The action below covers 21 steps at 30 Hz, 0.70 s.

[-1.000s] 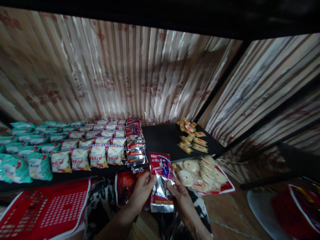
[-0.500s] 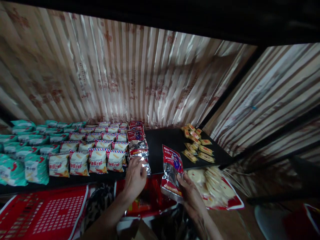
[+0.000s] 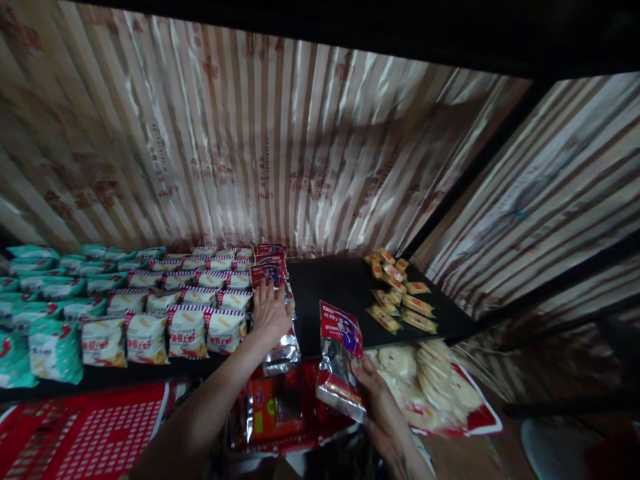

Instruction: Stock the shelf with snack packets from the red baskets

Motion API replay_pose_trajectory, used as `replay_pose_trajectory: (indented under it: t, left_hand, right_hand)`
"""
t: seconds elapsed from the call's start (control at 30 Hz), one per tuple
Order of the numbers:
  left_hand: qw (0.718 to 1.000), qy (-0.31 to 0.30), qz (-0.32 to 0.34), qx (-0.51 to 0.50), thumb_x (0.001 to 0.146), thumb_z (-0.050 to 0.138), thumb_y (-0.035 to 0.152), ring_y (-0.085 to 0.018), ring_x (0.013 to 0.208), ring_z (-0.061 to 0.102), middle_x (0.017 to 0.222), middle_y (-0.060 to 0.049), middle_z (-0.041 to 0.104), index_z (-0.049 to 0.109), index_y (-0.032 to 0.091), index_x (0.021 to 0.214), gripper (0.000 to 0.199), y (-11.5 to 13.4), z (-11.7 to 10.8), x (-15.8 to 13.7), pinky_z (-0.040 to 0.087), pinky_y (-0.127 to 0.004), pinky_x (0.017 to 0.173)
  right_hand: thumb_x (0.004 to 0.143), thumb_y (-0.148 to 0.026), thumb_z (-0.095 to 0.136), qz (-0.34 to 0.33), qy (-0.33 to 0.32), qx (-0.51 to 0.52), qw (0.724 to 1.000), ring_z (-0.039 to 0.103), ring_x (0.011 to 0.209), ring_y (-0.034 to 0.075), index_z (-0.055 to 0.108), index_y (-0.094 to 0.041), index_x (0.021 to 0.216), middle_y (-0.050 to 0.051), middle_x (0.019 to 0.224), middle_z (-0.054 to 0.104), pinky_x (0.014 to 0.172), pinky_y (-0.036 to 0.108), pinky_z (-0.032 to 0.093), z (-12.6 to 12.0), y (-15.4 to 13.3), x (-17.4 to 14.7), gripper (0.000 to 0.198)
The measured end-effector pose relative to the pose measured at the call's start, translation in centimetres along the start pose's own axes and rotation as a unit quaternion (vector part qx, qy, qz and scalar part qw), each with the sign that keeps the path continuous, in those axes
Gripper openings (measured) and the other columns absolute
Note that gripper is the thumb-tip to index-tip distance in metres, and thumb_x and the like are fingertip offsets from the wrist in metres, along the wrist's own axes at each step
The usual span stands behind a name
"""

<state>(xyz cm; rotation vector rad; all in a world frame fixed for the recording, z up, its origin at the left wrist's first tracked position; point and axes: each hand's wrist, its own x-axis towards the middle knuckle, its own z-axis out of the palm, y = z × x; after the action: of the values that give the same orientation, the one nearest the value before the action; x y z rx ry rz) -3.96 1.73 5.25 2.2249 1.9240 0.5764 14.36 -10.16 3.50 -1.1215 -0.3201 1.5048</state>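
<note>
On the black shelf, a row of red-and-silver snack pouches (image 3: 269,274) runs back toward the wall. My left hand (image 3: 273,313) lies over this row with its fingers stretched out, touching the pouches and covering part of them. A single red-and-silver snack pouch (image 3: 342,357) is in my right hand (image 3: 376,393), gripped by its right side in front of the shelf edge and tilted slightly. White shrimp-snack bags (image 3: 226,329) stand in rows just left of my left hand.
Teal snack bags (image 3: 55,350) fill the shelf's left end. Small yellow packets (image 3: 400,303) lie loosely at the right of the black shelf (image 3: 325,280). Below are a red basket (image 3: 115,420), a red package (image 3: 280,407) and pale bagged food (image 3: 430,380). A black post (image 3: 465,180) rises at right.
My left hand has moved forward along the pouch row, its fingers straightening. The pouch in my right hand has shifted slightly lower. The view has shifted slightly.
</note>
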Motion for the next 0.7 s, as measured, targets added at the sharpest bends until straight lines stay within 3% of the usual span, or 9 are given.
replay_pose_trajectory:
  t: [0.4,0.57,0.7]
  left_hand:
    - [0.999,-0.026,0.018,0.006,0.084,0.044,0.029,-0.032,0.136,0.023,0.143,-0.016,0.038,0.05,0.011,0.127,0.047,-0.3,1.2,-0.3,0.016,-0.051,0.111]
    - [0.999,-0.019,0.025,0.026,0.085,0.043,0.031,-0.03,0.135,0.026,0.142,-0.013,0.04,0.049,0.013,0.127,0.047,-0.5,1.1,-0.4,0.018,-0.049,0.111]
    - [0.999,-0.013,0.029,0.035,0.085,0.042,0.033,-0.03,0.134,0.029,0.14,-0.013,0.042,0.05,0.014,0.127,0.047,-0.5,1.1,-0.5,0.021,-0.049,0.11]
  right_hand:
    - [0.06,-0.025,0.08,-0.007,-0.034,-0.017,0.999,0.069,0.073,0.022,0.06,-0.021,0.09,0.0,0.08,0.072,0.066,0.034,0.055,1.4,-0.8,1.6,0.036]
    - [0.061,-0.025,0.079,-0.043,-0.079,-0.033,0.995,0.068,0.07,0.02,0.06,-0.021,0.089,0.0,0.077,0.071,0.066,0.032,0.054,4.2,-2.5,3.6,0.034]
    - [0.059,-0.024,0.078,-0.093,-0.095,-0.057,0.989,0.066,0.062,0.017,0.06,-0.021,0.086,-0.002,0.072,0.07,0.062,0.029,0.053,7.5,-4.1,7.2,0.032]
